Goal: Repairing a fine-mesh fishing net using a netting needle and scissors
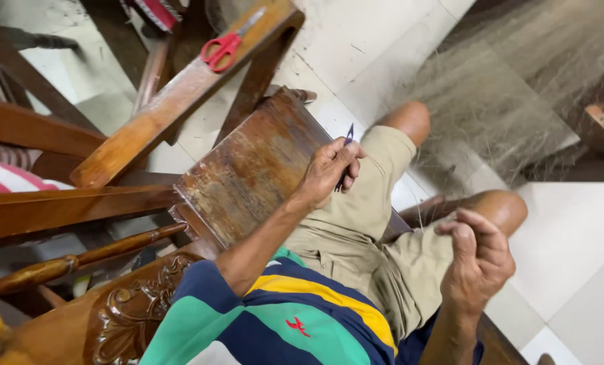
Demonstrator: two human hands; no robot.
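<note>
My left hand (329, 169) is closed around a thin dark blue pointed tool (348, 135), whose tip sticks up above the fingers. It hovers over my thigh, next to the worn wooden seat (248, 169). My right hand (477, 260) is lower right, beside my knee, with its fingers pinched on fine pale net strands (420, 215). The strands run up to a sheer fishing net (491, 101) spread over the floor. I sit in khaki shorts and a striped shirt.
Red-handled scissors (224, 47) lie on a slanted wooden chair arm (180, 94) at the top. Wooden chair frames and a carved armrest (133, 311) crowd the left side. A striped cushion (11, 177) is at far left. White floor tiles (572, 243) lie to the right.
</note>
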